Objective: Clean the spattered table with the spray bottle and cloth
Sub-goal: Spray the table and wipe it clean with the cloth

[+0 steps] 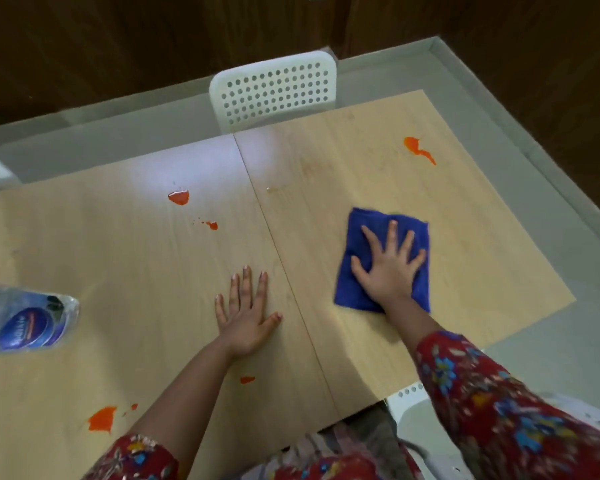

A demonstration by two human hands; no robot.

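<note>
The right hand (390,268) is lying palm down on the blue cloth (383,261), fingers spread wide and pointing away from the body, pressing the folded square flat onto the right-hand panel of the table (482,271); nothing is gripped, the palm is simply covering the cloth's near half while its far edge is showing beyond the fingertips; the right forearm is stretching out nearly straight from a red flowered sleeve (499,410).

The left hand (246,317) is resting flat and empty on the bare wood just left of the seam (281,244) between the two panels, fingers together and extended, thumb angling out toward the seam; its forearm is running back to the lower left.

The spray bottle (25,320), clear with a blue label, is lying on its side at the table's left edge, well apart from both hands.

Orange spatters are sitting on the surface: one blot (179,197) with small drops (211,224) beyond the left hand, one streak (418,150) at the far right beyond the cloth, a small spot (246,379) beside the left forearm, and a larger patch (102,419) near the lower left.

A white perforated chair (274,88) is standing at the far side.
</note>
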